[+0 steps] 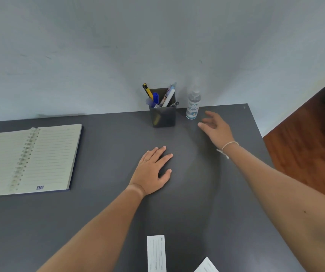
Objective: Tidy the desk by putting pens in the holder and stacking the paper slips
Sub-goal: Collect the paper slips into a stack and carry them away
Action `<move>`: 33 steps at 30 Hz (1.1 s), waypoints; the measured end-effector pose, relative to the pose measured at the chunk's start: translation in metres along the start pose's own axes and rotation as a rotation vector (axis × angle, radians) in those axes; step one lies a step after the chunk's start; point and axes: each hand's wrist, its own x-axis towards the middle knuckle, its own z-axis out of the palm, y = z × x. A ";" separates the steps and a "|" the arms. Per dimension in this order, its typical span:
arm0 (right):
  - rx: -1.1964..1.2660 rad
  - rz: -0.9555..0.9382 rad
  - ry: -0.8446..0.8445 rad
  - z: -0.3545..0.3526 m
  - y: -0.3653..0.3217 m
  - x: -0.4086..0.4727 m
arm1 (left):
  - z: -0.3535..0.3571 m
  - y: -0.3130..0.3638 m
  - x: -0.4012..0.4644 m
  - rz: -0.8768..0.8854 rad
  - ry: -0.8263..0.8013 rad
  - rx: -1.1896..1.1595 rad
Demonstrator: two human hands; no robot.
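A dark square pen holder (164,116) stands at the back of the grey desk (98,213), against the wall, with several pens (167,98) sticking out of it. My left hand (152,170) lies flat, palm down, on the desk in front of the holder. To the right of the holder my right hand (215,127) hovers with fingers spread and nothing in it. One white paper slip (156,253) lies at the near edge of the view. A second slip (207,265) lies apart from it to the right, cut off by the frame.
A clear hand sanitizer bottle (193,104) stands just right of the holder, close to my right fingers. An open spiral notebook (30,160) lies at the left. The desk's right edge drops to a reddish-brown floor (303,146).
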 end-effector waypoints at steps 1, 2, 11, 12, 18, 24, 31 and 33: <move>0.026 0.012 0.010 0.000 0.002 -0.008 | -0.001 0.002 -0.004 -0.013 -0.003 -0.007; 0.047 0.022 0.017 0.001 0.004 -0.016 | -0.002 0.003 -0.008 -0.025 -0.007 -0.015; 0.048 0.050 -0.080 0.003 0.017 -0.098 | -0.017 0.013 -0.076 -0.122 -0.119 -0.064; 0.048 0.049 -0.091 0.004 0.017 -0.106 | -0.018 0.014 -0.084 -0.140 -0.128 -0.065; 0.023 0.034 -0.164 0.010 0.016 -0.146 | -0.026 0.015 -0.128 -0.245 -0.161 -0.072; -0.055 0.010 -0.230 0.027 0.021 -0.181 | -0.028 0.014 -0.169 -0.307 -0.148 -0.100; -0.162 -0.009 -0.274 0.052 0.022 -0.227 | -0.026 0.006 -0.210 -0.296 -0.156 -0.126; -0.208 -0.005 -0.294 0.058 0.022 -0.243 | -0.025 0.005 -0.221 -0.289 -0.162 -0.145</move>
